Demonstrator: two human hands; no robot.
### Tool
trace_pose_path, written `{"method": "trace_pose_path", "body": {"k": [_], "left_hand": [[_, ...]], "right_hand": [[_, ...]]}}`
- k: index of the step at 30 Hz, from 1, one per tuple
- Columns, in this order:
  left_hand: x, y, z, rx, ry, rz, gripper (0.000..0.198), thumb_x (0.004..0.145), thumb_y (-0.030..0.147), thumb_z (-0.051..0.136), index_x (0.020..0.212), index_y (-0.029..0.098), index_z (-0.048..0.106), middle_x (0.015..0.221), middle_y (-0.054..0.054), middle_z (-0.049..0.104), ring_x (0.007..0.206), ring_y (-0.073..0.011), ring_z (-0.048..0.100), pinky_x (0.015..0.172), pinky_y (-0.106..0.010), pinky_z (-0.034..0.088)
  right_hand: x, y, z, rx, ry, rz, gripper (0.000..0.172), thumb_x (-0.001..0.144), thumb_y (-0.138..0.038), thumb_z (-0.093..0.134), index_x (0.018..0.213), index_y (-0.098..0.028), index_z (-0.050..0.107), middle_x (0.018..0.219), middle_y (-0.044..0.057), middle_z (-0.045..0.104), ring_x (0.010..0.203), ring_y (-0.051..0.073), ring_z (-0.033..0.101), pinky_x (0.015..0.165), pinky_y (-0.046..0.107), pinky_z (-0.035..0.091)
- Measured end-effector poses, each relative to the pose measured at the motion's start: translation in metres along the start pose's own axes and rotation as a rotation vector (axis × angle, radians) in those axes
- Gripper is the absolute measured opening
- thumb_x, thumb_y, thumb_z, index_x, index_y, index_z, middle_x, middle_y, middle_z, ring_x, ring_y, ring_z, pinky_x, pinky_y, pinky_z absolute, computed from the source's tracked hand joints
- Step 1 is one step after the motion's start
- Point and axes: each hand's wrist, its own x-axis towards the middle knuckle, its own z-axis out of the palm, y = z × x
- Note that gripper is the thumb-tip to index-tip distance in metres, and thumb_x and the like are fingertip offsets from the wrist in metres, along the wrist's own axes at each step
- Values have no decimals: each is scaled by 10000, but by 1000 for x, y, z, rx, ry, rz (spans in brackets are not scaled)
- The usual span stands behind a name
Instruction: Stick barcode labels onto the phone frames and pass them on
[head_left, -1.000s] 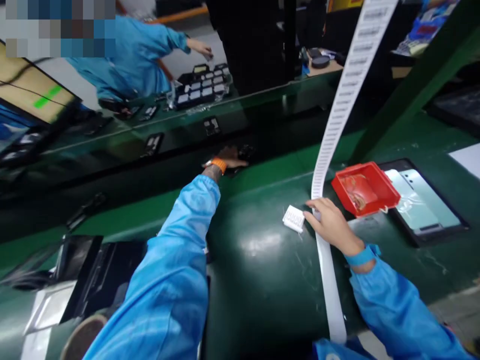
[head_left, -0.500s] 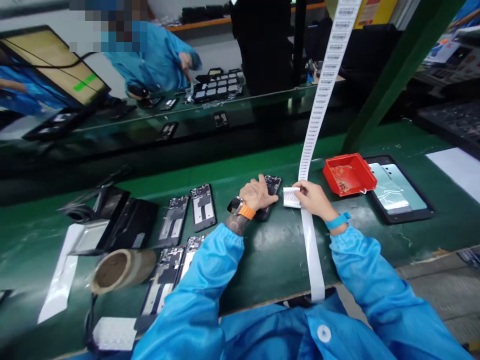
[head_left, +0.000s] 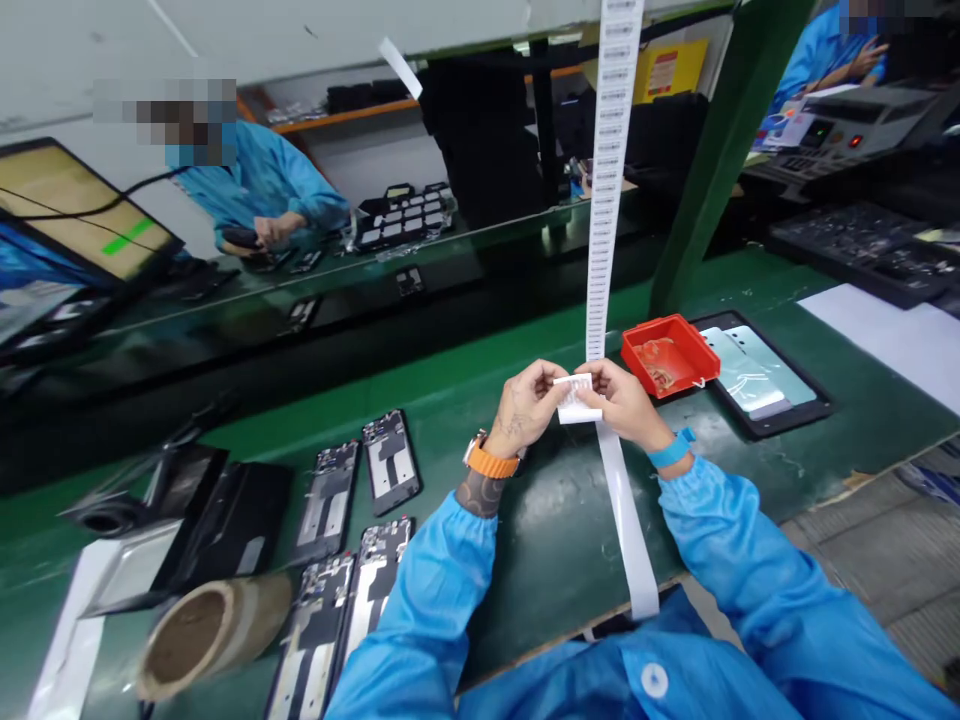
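Observation:
My left hand [head_left: 525,405] and my right hand [head_left: 622,400] meet above the green table [head_left: 555,530], both pinching a small white label sheet [head_left: 574,398] between their fingertips. A long white label strip [head_left: 606,200] hangs down from above right behind the sheet and runs on over the table edge toward me. Several bare phone frames [head_left: 390,460] lie in rows to the left of my left arm. An orange watch sits on my left wrist, a blue band on my right.
A red tray [head_left: 667,355] stands just right of my hands, beside a black tray holding a pale phone back cover [head_left: 757,375]. A tape roll [head_left: 202,630] and dark fixtures [head_left: 225,510] lie at the left. Across the belt a person in blue [head_left: 255,200] works.
My left hand left the phone frame on the table and rose to join my right hand at the small label sheet, which has been lifted off the table. The view tilted upward.

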Motion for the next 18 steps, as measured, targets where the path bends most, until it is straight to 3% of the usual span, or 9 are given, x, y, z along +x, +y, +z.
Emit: {"method": "trace_pose_path", "body": {"k": [8,14,18], "left_hand": [[-4,3,-6,159,16,171,211,927,321,623,789,166,661,639,24,631,567,-98,534,581,-230,388],[-6,9,-6,208,25,303,187,950,279,611,804,172,656,702,14,663,612,-104,571,617,-234,411],[-6,11,-3,166,21,337,97,929,214,624,847,170,652,761,9,674,660,-106,588,631,-222,428]], "right_hand": [[-5,-10,-1,63,1,53,313,820,-459,734,690,-198,619,647,-11,583,594,139,527,544,270,416],[-7,-18,-1,85,53,-28,247,823,-453,753,825,-216,685,758,16,664,687,169,610,608,296,484],[-7,-18,1,86,56,-47,255,824,-459,763,793,-220,678,743,16,656,695,174,613,627,308,498]]}}
